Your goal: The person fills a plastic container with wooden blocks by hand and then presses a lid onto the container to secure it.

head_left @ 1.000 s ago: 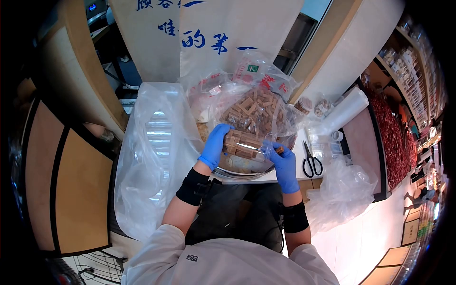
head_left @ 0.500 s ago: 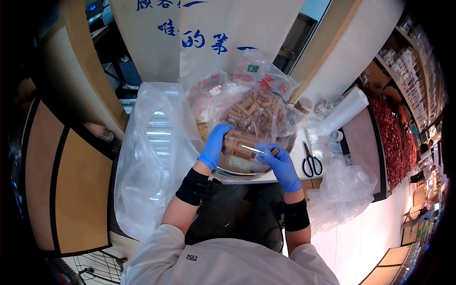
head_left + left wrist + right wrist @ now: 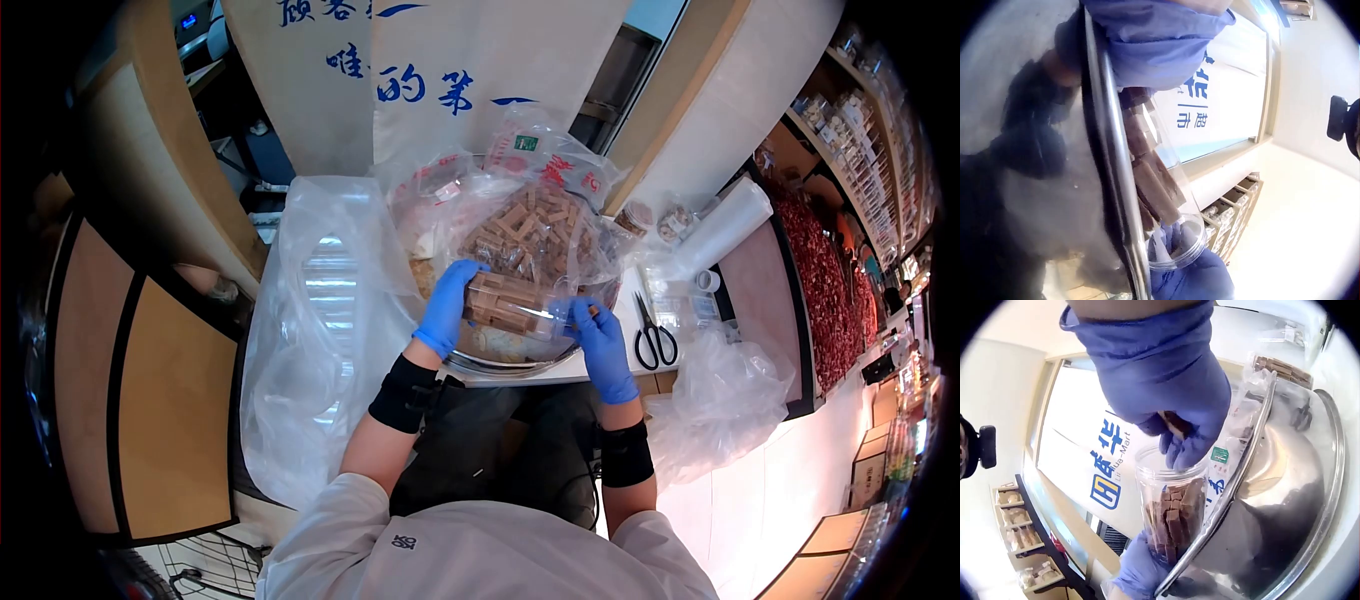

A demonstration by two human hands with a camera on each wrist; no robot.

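A clear plastic jar [image 3: 510, 305] packed with brown bars lies on its side over a steel bowl [image 3: 510, 365]. My left hand [image 3: 447, 305], in a blue glove, grips the jar's closed end. My right hand [image 3: 600, 340], also gloved, is at the jar's open mouth. In the right wrist view the right hand [image 3: 1166, 387] pinches a brown bar [image 3: 1175, 423] in its curled fingers just above the jar [image 3: 1172, 500]. The left wrist view shows the jar [image 3: 1160, 187] along the bowl's rim [image 3: 1113, 169], under the left hand [image 3: 1154, 37].
Behind the bowl sits an open bag of brown bars [image 3: 535, 235]. A large clear bag [image 3: 320, 300] hangs at the left, another clear bag [image 3: 720, 400] at the right. Scissors [image 3: 655, 340] and a roll of plastic film [image 3: 720, 230] lie on the counter to the right.
My right hand has shifted a little at the jar's mouth, still with the brown bar in its fingers. The left hand and jar have hardly moved.
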